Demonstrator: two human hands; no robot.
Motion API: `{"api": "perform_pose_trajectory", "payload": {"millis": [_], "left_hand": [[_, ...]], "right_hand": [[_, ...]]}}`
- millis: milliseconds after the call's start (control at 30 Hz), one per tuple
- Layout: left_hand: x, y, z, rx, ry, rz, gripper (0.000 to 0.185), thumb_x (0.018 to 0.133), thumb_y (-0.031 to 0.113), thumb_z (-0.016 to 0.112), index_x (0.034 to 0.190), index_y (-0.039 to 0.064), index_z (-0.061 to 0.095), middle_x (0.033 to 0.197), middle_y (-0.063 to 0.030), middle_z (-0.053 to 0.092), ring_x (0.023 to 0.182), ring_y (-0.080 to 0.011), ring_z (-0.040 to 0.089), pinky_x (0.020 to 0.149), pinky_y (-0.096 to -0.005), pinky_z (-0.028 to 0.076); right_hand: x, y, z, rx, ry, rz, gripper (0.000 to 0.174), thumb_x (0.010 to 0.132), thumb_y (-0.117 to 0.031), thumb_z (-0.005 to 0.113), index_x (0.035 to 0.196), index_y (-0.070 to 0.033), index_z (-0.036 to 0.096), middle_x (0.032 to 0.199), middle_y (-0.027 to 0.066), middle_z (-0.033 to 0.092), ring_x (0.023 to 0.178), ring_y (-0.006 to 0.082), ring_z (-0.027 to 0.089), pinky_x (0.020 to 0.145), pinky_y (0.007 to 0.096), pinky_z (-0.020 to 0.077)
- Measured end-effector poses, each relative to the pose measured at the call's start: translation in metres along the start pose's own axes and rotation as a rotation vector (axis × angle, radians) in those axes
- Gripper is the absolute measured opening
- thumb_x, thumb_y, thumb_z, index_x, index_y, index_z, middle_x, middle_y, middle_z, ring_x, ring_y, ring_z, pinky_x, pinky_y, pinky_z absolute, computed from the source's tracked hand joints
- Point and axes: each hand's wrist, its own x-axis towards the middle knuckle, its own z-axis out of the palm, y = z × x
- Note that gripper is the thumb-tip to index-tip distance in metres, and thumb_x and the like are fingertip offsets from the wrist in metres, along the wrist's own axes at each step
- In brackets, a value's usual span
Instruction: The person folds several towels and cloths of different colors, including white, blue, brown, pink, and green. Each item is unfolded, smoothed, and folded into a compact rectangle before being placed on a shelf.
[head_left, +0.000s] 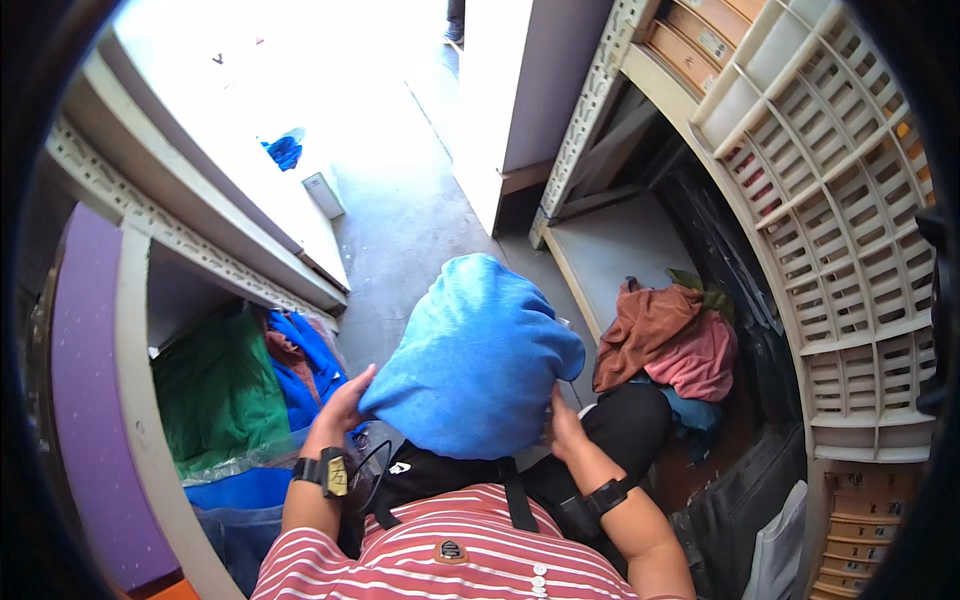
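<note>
A bright blue plush cloth (480, 352), bunched and rounded, is in front of me above my lap. It looks draped over something, but what lies under it is hidden. My left hand (349, 401) grips its left corner, with the thumb up along the edge. At the lower right side of the cloth is my right hand (564, 427); its fingers pass behind and under the fabric, mostly out of sight. A small pale bit shows at the cloth's right edge, too small to tell.
Brown cloth (649, 330) and pink cloth (697, 360) are heaped by the right rack's low shelf (622, 240). Green fabric (225, 390) in clear plastic fills the left shelf. A white plastic crate (832, 187) stands at right. A small box (324, 196) is ahead on the left.
</note>
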Motion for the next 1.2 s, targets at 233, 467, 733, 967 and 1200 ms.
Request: {"api": "perform_pose_trajectory", "payload": {"millis": [233,467,733,967,1200], "left_hand": [[-0.055,0.012,0.002,0.157,-0.240,0.037,0.063,0.083,0.014,0.066,0.137,0.013,0.034,0.127,-0.0104,0.048,0.105,-0.0287,0.057,0.080,-0.0523,0.051],[-0.051,0.081,0.028,0.218,-0.071,0.647,0.023,0.081,0.010,0.067,0.102,0.002,0.063,0.097,-0.0022,0.063,0.087,-0.0134,0.059,0.079,-0.0283,0.048],[-0.112,0.131,0.176,0.249,-0.026,1.160,0.017,0.083,0.010,0.060,0.093,-0.003,0.062,0.095,-0.0041,0.057,0.088,-0.0111,0.053,0.083,-0.0237,0.038],[-0.020,0.138,0.282,-0.011,-0.171,0.952,0.008,0.077,0.008,0.065,0.083,0.002,0.065,0.073,0.0009,0.060,0.067,-0.0081,0.053,0.066,-0.0224,0.042],[0.129,0.106,0.316,0.084,-0.026,0.684,0.011,0.069,0.004,0.064,0.079,0.000,0.065,0.069,-0.0013,0.060,0.067,-0.0108,0.052,0.066,-0.0238,0.040]], "right_hand": [[-0.033,-0.009,0.017,0.124,-0.093,0.049,0.071,0.084,-0.065,0.047,0.125,-0.007,0.050,0.116,0.0108,0.058,0.102,0.0256,0.057,0.082,0.0423,0.0466],[-0.054,-0.020,-0.006,0.461,-0.389,0.037,0.051,0.086,-0.026,0.062,0.127,-0.002,0.045,0.124,0.0153,0.054,0.108,0.0289,0.058,0.093,0.0448,0.0467],[-0.137,-0.143,-0.058,0.638,-0.190,-0.595,0.048,0.084,-0.028,0.061,0.121,-0.001,0.050,0.112,0.0146,0.060,0.098,0.0269,0.061,0.087,0.0415,0.0502],[-0.143,-0.195,-0.150,0.655,-0.112,-0.724,0.043,0.080,-0.026,0.062,0.115,-0.003,0.053,0.100,0.0126,0.065,0.090,0.0286,0.064,0.081,0.0440,0.0520],[-0.027,-0.235,-0.252,0.561,0.097,-0.782,0.029,0.075,-0.017,0.060,0.100,-0.004,0.056,0.092,0.0098,0.064,0.079,0.0252,0.064,0.074,0.0390,0.0534]]}}
